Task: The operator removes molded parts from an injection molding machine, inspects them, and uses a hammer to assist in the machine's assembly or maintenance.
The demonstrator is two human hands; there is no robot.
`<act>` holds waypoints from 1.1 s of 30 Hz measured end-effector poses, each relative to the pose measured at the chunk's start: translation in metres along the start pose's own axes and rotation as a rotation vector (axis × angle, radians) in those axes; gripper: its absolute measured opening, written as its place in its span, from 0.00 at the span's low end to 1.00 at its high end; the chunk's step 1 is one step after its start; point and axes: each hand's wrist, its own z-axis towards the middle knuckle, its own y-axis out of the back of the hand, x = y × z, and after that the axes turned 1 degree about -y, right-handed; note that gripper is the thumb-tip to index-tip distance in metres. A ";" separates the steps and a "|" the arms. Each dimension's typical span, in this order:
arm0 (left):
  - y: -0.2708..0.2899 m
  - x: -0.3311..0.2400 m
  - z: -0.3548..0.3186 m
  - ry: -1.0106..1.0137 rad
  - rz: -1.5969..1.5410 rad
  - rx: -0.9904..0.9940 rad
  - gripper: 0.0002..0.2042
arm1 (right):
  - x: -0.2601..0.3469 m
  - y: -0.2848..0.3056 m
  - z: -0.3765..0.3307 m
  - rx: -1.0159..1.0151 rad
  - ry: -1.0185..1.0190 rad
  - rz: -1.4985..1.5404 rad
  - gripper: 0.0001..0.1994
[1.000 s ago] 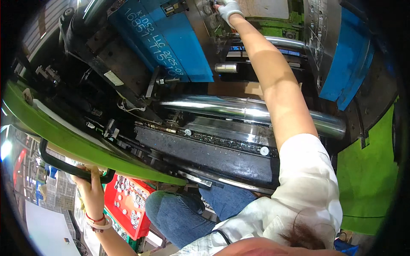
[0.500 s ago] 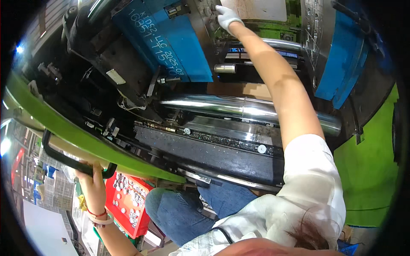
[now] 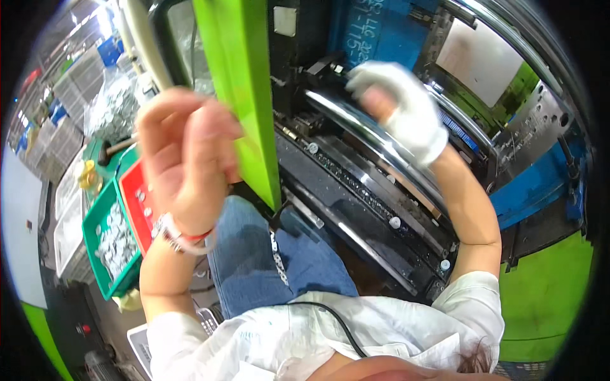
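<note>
Left hand [image 3: 187, 159] bare, raised, fingers loosely curled, against the edge of the green guard door [image 3: 244, 95]; whether it actually grips the door edge or only rests on it I cannot tell. Bracelet at that wrist. Right hand [image 3: 397, 108] in a white glove, blurred, hanging above the polished steel tie bar [image 3: 375, 149] inside the machine; fingers look bent, but whether they hold any part is not visible. Beyond the gloved hand: blue mould plates [image 3: 375, 32] and a grey platen [image 3: 540, 127]. Below it, the dark machine bed [image 3: 362, 209] with bolts. Out past the left hand, lower down: a green crate [image 3: 95, 219] filled with small pale moulded parts, a red tray [image 3: 136, 203] just beside it. Judgement on progress: door stands open and the gloved hand is in the mould area, so the work looks mid-cycle; nothing visibly carried to the crate yet, door not closed.
</note>
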 end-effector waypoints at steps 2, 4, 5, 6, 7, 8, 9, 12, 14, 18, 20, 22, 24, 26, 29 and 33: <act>-0.018 -0.001 0.000 0.053 -0.176 -0.018 0.07 | 0.054 -0.037 0.002 0.288 -0.099 0.519 0.21; -0.029 0.008 0.007 -0.017 -0.259 0.000 0.08 | 0.087 -0.061 -0.002 0.406 -0.309 0.935 0.28; -0.030 0.009 0.007 -0.012 -0.260 -0.011 0.08 | 0.092 -0.073 0.000 0.315 -0.341 1.033 0.28; -0.030 0.008 0.006 -0.061 -0.295 -0.015 0.09 | 0.095 -0.082 0.001 0.222 -0.373 1.128 0.28; -0.030 0.008 0.005 -0.111 -0.329 -0.021 0.10 | 0.097 -0.081 0.006 0.194 -0.419 1.035 0.13; -0.030 0.006 0.004 -0.071 -0.343 -0.052 0.12 | 0.095 -0.084 0.008 0.176 -0.395 1.035 0.14; -0.030 0.004 0.002 0.000 -0.384 -0.064 0.12 | 0.094 -0.089 0.009 0.158 -0.372 1.035 0.14; -0.022 0.011 -0.003 0.094 -0.466 -0.056 0.13 | 0.094 -0.101 0.006 0.099 -0.439 1.248 0.15; -0.018 0.019 -0.001 0.088 -0.465 -0.077 0.14 | 0.099 -0.097 0.009 0.080 -0.428 1.134 0.12; -0.007 0.025 -0.003 0.023 -0.452 0.005 0.17 | 0.102 -0.093 0.011 0.219 -0.426 0.798 0.14; -0.002 0.024 -0.004 0.071 -0.466 0.095 0.18 | 0.107 -0.095 0.014 0.188 -0.458 0.846 0.14; -0.001 0.023 -0.005 0.070 -0.442 0.089 0.18 | 0.110 -0.097 0.015 0.153 -0.463 0.872 0.14; 0.000 0.021 -0.006 0.066 -0.414 0.080 0.19 | 0.112 -0.097 0.015 0.122 -0.463 0.900 0.15; -0.003 0.021 -0.008 0.050 -0.427 0.056 0.19 | 0.115 -0.095 0.012 0.123 -0.483 0.957 0.14; 0.001 0.025 -0.007 -0.052 -0.397 0.082 0.18 | 0.110 -0.094 0.008 0.065 -0.431 0.888 0.16; 0.002 0.018 -0.018 0.038 -0.342 -0.063 0.13 | 0.092 -0.076 0.018 -0.077 -0.117 0.439 0.12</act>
